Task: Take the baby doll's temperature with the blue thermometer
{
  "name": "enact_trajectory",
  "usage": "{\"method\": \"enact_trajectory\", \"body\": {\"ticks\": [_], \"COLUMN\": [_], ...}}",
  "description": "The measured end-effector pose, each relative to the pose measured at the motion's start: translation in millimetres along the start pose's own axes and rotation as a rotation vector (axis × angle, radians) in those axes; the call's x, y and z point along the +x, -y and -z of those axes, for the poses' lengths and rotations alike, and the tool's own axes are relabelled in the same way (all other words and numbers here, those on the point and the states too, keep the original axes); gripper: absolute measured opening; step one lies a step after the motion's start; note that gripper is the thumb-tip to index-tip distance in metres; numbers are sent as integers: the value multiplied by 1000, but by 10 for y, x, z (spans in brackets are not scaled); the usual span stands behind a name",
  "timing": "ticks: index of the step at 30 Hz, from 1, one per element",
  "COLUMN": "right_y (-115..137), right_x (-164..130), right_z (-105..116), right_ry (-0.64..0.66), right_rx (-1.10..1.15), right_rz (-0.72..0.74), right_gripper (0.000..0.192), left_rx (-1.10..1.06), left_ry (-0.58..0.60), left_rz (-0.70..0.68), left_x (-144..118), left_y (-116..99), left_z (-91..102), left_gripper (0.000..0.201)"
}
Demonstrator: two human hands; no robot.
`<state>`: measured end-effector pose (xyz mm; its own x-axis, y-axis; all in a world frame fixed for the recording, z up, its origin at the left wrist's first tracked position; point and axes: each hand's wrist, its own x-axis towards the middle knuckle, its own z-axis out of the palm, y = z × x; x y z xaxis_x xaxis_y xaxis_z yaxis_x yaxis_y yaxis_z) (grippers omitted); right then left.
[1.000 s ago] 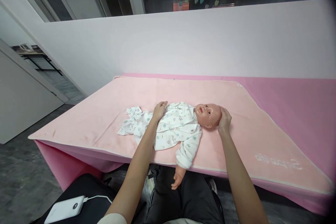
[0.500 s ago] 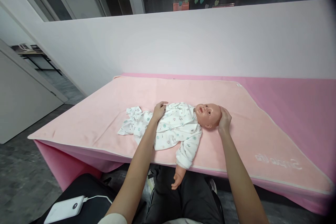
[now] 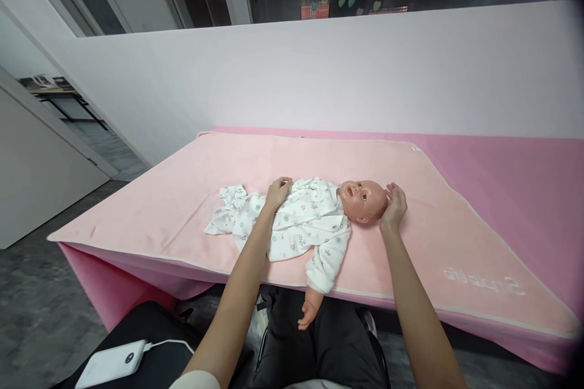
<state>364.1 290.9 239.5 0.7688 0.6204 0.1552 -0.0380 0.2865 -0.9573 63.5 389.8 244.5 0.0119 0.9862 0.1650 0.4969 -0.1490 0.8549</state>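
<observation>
A baby doll (image 3: 314, 219) in a white patterned sleepsuit lies on its back on a peach blanket (image 3: 159, 219). Its bald head (image 3: 364, 200) points to the right and its trouser legs to the left. One bare doll arm (image 3: 311, 307) hangs past the front edge of the table. My left hand (image 3: 278, 192) rests flat on the doll's belly, fingers stretched out and holding nothing. Beside the crown of the doll's head is my right hand (image 3: 394, 208), fingers apart and slightly curled; whether its palm still touches the head I cannot tell.
Under the blanket a pink cover (image 3: 515, 182) spreads over the table and drapes down the front. A white wall (image 3: 319, 79) stands behind. At the lower left, a white power bank (image 3: 112, 364) with a cable lies on a black surface.
My right hand has loosened from the top of the doll's head and shifted slightly right, its fingers lifting away. My left hand and the doll stay nearly where they were.
</observation>
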Motion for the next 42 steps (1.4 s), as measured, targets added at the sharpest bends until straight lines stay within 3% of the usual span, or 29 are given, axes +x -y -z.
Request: {"method": "enact_trajectory", "body": {"ticks": [6,14,18,20,22,24,26,28,30,33,37,39,42], "right_y": [-76,-111,-132,-129,-117,-101,-85,-74,-71,-76,-57,-23,47], "right_x": [2,25,47,51,48,40,28,20,20,25,-7,-53,-149], "right_z": [-46,-10,-16,-25,-33,-36,-32,-26,-21,-25,-36,-25,13], "right_ry": [62,66,54,44,40,43,50,57,55,51,60,34,-35], "right_rx": [46,39,41,47,51,48,44,38,29,15,-25,-96,-230], "right_rz": [-116,-94,-94,-110,-119,-122,-119,-111,-103,-99,-99,-34,156], "right_gripper": [29,28,28,27,26,25,26,26,26,25,26,28,32], "left_rx": [78,237,140,-40,-182,-167,-46,41,22,-211,-687,-852,-945], "left_ry": [-6,-58,-98,-28,175,391,458,436,440,476,296,247,255], "left_rz": [-22,-56,-190,-291,-343,-379,-429,-446,-406,-254,79,190,220], "left_x": [-24,-149,-249,-348,-479,-609,-696,-709,-652,-498,-319,-274,-252], "left_y": [-14,-154,-337,-479,-626,-750,-831,-866,-858,-782,-615,-537,-469], "left_z": [11,35,44,14,-52,-148,-255,-349,-405,-408,-338,-318,-317], "left_gripper": [32,24,28,29,30,35,41,39,31,25,30,32,35]}}
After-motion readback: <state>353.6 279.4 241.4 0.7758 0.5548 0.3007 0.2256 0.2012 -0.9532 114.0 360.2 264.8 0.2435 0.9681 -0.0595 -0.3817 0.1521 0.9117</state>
